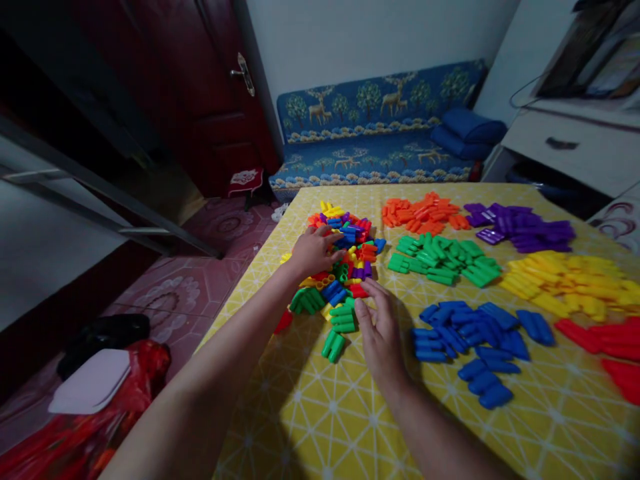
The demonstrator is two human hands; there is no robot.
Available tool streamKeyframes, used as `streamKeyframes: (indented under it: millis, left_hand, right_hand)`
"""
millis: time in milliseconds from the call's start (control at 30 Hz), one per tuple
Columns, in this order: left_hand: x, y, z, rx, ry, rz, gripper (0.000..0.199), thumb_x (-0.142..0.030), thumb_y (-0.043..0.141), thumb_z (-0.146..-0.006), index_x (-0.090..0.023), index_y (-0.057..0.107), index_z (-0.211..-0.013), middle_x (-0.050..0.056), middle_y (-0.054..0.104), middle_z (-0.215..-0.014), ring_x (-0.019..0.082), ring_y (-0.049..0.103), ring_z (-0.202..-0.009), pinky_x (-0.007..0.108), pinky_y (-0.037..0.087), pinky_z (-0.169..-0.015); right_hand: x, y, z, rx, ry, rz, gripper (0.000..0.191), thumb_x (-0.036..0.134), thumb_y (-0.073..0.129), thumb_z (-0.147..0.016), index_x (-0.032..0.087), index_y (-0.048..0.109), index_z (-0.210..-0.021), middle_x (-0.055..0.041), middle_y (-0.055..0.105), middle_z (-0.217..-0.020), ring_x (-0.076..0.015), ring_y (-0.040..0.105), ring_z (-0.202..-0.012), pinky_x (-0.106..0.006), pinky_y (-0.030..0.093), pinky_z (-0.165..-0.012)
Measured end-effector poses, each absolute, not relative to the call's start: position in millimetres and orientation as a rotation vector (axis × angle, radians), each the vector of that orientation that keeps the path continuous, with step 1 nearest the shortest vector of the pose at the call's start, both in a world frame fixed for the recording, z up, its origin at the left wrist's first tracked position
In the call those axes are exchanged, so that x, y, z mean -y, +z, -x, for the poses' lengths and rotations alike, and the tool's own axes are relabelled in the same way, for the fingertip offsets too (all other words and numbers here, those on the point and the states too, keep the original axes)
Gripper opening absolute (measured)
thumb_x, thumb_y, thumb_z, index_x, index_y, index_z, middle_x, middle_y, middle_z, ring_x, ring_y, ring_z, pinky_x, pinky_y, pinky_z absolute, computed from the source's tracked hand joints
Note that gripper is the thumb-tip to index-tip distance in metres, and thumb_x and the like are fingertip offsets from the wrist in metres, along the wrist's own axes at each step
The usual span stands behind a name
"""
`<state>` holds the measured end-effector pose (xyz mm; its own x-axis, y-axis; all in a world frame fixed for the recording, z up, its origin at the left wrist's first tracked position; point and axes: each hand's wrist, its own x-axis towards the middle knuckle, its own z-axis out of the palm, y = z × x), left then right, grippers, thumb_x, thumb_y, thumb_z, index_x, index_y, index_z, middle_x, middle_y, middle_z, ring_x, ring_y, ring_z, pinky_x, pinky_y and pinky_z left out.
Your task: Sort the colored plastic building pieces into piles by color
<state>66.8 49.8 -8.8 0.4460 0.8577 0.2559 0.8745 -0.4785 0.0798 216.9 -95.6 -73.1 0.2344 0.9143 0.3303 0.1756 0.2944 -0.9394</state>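
A heap of mixed-colour plastic building blocks lies on the left part of the table. My left hand rests on top of that heap, its fingers spread over the blocks. At the heap's near right edge is my right hand, fingers stretched out, the tips close to a red block; I see nothing held in it. Just left of that hand lie a green block and, nearer to me, another green block. What lies under my left palm is hidden.
Single-colour piles stand to the right: orange, purple, green, yellow, blue and red. A patterned yellow cloth covers the table. Beyond are a blue sofa and a dark red door.
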Motion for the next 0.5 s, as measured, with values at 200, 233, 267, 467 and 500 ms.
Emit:
streamKeyframes:
  millis: [200,233,267,467,500]
  left_hand:
    - [-16.6,1.7,-100.6,1.51,-0.454,2.506,0.03,-0.037,0.057,-0.089,-0.03,0.07,-0.114,0.005,0.054,-0.141,0.034,0.037,-0.137,0.06,0.022,-0.114]
    - [-14.0,0.9,-108.2,1.462,-0.463,2.563,0.03,-0.034,0.056,-0.089,-0.029,0.069,-0.115,0.005,0.057,-0.137,0.03,0.044,-0.132,0.054,0.027,-0.114]
    - [-12.8,-0.7,-116.3,1.418,-0.457,2.626,0.031,-0.032,0.054,-0.09,-0.028,0.068,-0.117,0.006,0.061,-0.131,0.027,0.051,-0.126,0.048,0.033,-0.112]
    - [-24.4,-15.8,-156.8,1.391,-0.186,2.683,0.031,-0.022,0.052,-0.089,-0.023,0.066,-0.117,0.01,0.063,-0.117,0.024,0.06,-0.108,0.037,0.048,-0.094]
    - [-27.0,-16.8,-160.2,1.411,-0.137,2.669,0.031,-0.021,0.053,-0.088,-0.023,0.067,-0.115,0.011,0.062,-0.118,0.025,0.06,-0.108,0.037,0.049,-0.091]
  right_hand:
    - [94.8,-75.5,-219.5,1.093,0.752,1.171,0.041,0.046,0.049,-0.092,0.021,0.055,-0.123,-0.0131,0.056,-0.131,-0.0251,0.055,-0.12,-0.044,0.05,-0.094]
    - [94.9,-75.4,-220.0,1.064,0.761,1.17,0.041,0.047,0.049,-0.092,0.02,0.055,-0.123,-0.013,0.057,-0.13,-0.025,0.055,-0.119,-0.044,0.049,-0.095]
    - [95.0,-75.4,-220.5,1.04,0.766,1.167,0.042,0.048,0.048,-0.092,0.02,0.055,-0.123,-0.0128,0.058,-0.129,-0.0248,0.056,-0.118,-0.044,0.048,-0.096]
    - [94.1,-78.9,-222.8,1.025,0.762,1.136,0.041,0.046,0.048,-0.092,0.02,0.055,-0.123,-0.0109,0.059,-0.128,-0.0238,0.055,-0.118,-0.044,0.043,-0.102]
    - [94.1,-79.1,-222.9,1.019,0.765,1.132,0.041,0.046,0.048,-0.092,0.02,0.055,-0.123,-0.0108,0.059,-0.127,-0.0236,0.055,-0.117,-0.043,0.043,-0.102]
